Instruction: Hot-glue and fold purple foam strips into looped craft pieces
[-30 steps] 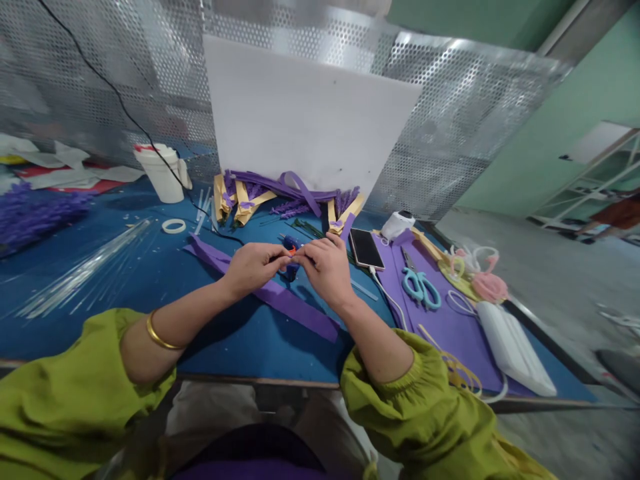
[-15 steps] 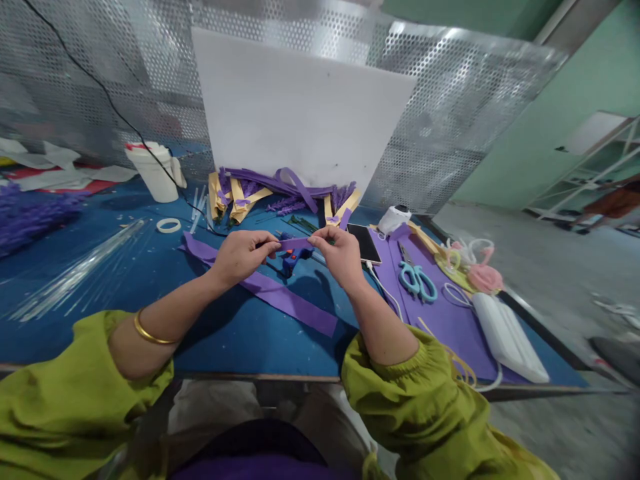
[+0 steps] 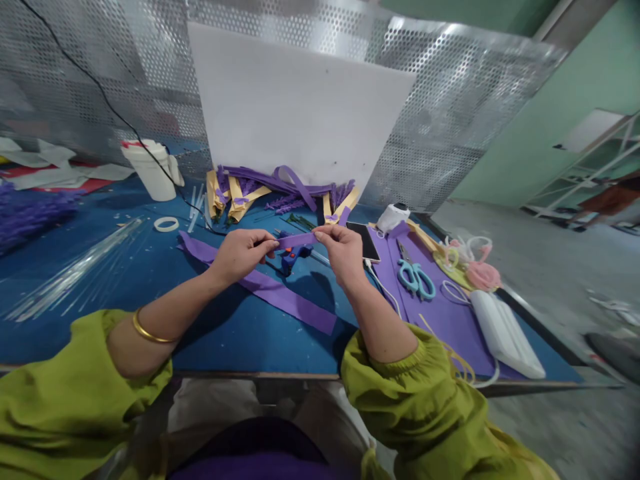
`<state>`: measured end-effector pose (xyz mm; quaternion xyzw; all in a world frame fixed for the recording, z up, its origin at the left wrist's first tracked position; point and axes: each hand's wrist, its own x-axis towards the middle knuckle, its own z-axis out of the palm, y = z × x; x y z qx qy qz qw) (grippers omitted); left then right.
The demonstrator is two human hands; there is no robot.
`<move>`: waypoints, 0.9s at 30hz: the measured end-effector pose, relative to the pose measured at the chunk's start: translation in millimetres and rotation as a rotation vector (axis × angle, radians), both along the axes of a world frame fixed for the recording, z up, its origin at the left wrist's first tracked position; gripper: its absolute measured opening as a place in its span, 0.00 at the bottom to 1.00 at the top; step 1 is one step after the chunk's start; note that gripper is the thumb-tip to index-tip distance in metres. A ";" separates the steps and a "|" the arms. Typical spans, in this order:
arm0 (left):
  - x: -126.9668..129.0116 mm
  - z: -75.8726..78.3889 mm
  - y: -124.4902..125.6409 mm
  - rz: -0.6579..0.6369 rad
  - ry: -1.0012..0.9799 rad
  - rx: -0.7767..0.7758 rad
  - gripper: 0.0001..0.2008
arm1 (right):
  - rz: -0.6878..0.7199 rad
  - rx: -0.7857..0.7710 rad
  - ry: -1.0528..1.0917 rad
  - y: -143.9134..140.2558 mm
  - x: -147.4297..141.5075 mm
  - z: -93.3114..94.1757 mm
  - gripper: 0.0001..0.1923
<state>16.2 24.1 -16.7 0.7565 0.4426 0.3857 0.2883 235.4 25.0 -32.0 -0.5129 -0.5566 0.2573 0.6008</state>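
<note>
My left hand [image 3: 243, 254] and my right hand [image 3: 341, 252] pinch the two ends of a short purple strip [image 3: 296, 240] and hold it stretched level above the blue table [image 3: 150, 293]. Just beneath the strip lies a blue glue gun [image 3: 294, 255]. A long purple foam strip [image 3: 265, 288] runs diagonally across the table under my hands. A gold bangle sits on my left forearm, and both sleeves are yellow-green.
A pile of purple and tan strips [image 3: 273, 190] lies against a white board [image 3: 295, 113]. A phone [image 3: 363, 241], teal scissors [image 3: 415, 277], a purple sheet [image 3: 440, 313], a white case [image 3: 506, 333] and pink items are at right. A white jug [image 3: 147, 170], tape ring [image 3: 166, 224] and clear rods [image 3: 75, 270] are at left.
My hands have lifted off the table and drawn apart, so the short purple strip now spans between them above the glue gun. A second ago they were close together over it.
</note>
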 end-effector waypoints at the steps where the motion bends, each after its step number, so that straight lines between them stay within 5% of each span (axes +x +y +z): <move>1: 0.0 0.1 0.2 0.007 -0.011 0.009 0.14 | 0.006 0.007 0.010 -0.4 -1.0 0.5 0.09; 8: 0.6 -1.4 1.7 0.031 -0.029 -0.011 0.14 | 0.111 -0.106 0.158 -2.7 -5.5 3.5 0.11; 19: 3.7 -4.1 -0.3 0.008 0.012 -0.050 0.14 | 0.110 -0.073 0.115 -0.1 -6.2 -2.5 0.09; 23: 4.2 -5.0 -1.9 0.000 0.039 -0.044 0.14 | 0.061 -0.044 -0.058 -0.9 -3.9 -3.6 0.09; 27: 4.1 -6.3 -3.5 0.031 0.126 0.022 0.14 | -0.023 0.140 -0.496 -6.8 -7.5 0.3 0.08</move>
